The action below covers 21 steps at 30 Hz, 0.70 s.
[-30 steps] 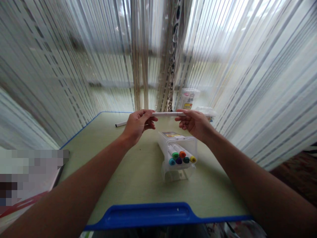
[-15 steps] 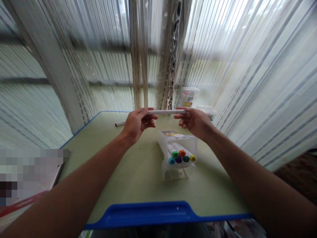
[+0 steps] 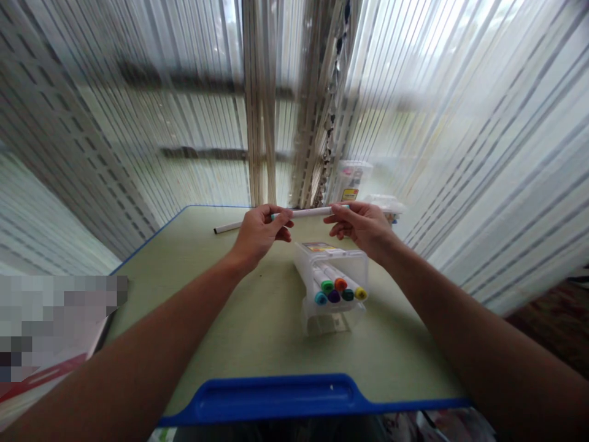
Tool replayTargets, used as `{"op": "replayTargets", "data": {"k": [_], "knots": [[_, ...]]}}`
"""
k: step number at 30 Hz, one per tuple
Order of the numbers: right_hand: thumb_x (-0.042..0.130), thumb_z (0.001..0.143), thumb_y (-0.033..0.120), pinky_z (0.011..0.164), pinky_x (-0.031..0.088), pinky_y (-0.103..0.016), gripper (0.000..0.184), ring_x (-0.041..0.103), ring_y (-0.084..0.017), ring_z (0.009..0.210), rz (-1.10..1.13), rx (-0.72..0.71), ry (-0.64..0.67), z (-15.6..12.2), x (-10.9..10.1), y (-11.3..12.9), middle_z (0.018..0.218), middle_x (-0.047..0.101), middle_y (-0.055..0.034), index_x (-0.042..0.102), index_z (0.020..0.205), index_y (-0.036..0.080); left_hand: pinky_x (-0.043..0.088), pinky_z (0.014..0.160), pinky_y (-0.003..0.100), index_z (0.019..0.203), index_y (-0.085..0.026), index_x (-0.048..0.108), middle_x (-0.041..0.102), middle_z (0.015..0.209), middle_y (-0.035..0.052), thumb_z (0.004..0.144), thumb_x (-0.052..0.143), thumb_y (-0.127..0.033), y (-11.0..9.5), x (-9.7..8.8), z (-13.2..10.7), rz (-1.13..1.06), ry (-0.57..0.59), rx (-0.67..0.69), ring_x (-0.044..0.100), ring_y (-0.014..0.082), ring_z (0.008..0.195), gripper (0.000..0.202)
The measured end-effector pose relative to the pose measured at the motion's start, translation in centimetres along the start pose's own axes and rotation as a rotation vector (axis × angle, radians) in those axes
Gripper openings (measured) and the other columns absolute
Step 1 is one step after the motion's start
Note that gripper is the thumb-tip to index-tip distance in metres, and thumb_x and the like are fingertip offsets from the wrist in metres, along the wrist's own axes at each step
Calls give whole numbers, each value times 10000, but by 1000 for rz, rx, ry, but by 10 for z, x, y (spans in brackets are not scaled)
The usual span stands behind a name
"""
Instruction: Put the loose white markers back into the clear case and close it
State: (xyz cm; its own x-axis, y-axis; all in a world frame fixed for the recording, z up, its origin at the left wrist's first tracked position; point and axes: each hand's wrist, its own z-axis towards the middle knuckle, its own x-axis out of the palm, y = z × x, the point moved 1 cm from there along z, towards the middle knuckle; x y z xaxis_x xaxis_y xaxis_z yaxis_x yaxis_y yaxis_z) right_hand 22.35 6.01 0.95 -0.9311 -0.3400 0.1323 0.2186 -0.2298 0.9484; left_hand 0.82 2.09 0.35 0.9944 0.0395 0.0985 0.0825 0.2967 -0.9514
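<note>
A white marker point(image 3: 311, 212) with pale teal bits at its ends is held level above the table, one end in each hand. My left hand point(image 3: 263, 230) pinches its left end between thumb and fingers. At the right end, my right hand point(image 3: 361, 224) grips it the same way, its lower fingers curled below. Just under and in front of the hands lies a clear plastic marker case point(image 3: 301, 276), its open end toward me. Several markers point(image 3: 340, 285) rest inside, showing green, orange, blue, purple, teal and yellow ends.
Another white marker point(image 3: 227, 228) with a dark tip lies behind my left hand. A clear box with a yellow label point(image 3: 353, 178) stands at the back. The pale green table point(image 3: 230, 344) has a blue rim and front tray point(image 3: 276, 396). Striped curtains point(image 3: 184, 123) hang behind.
My left fingers have shifted in along the marker, and its left end now shows past the thumb. The right grip has also moved slightly inward. The case stays where it was.
</note>
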Motion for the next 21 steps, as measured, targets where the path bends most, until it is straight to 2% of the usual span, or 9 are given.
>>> {"op": "replayTargets", "data": {"k": [5, 8, 15, 21], "knots": [[893, 646, 383, 416, 467, -189, 328, 657, -115, 482, -70, -40, -33, -2, 2, 1, 686, 748, -47, 717, 796, 150, 547, 515, 244, 836, -107, 655, 664, 658, 14, 689, 856, -374, -1, 1, -1, 32, 22, 40, 613, 102, 494, 365], [900, 636, 369, 423, 469, -184, 313, 649, -106, 480, -66, -40, -28, -1, 1, 0, 674, 742, -39, 718, 769, 152, 547, 521, 243, 840, -104, 663, 676, 672, 22, 668, 868, -387, -2, 1, -1, 27, 31, 35, 610, 99, 499, 389], [871, 676, 398, 424, 468, -183, 325, 659, -109, 500, 4, 16, -12, 1, -3, -2, 739, 765, -56, 737, 846, 155, 554, 534, 241, 875, -105, 672, 709, 745, 44, 802, 768, -293, -6, -2, 2, -75, -11, -1, 607, 89, 514, 223], [818, 735, 329, 414, 472, -176, 239, 670, -118, 502, 74, 60, -19, 0, -1, 3, 744, 770, -68, 741, 876, 150, 548, 544, 241, 913, -94, 684, 701, 735, 56, 885, 661, -218, -11, 0, 2, -142, -24, -51, 602, 95, 533, 129]]}}
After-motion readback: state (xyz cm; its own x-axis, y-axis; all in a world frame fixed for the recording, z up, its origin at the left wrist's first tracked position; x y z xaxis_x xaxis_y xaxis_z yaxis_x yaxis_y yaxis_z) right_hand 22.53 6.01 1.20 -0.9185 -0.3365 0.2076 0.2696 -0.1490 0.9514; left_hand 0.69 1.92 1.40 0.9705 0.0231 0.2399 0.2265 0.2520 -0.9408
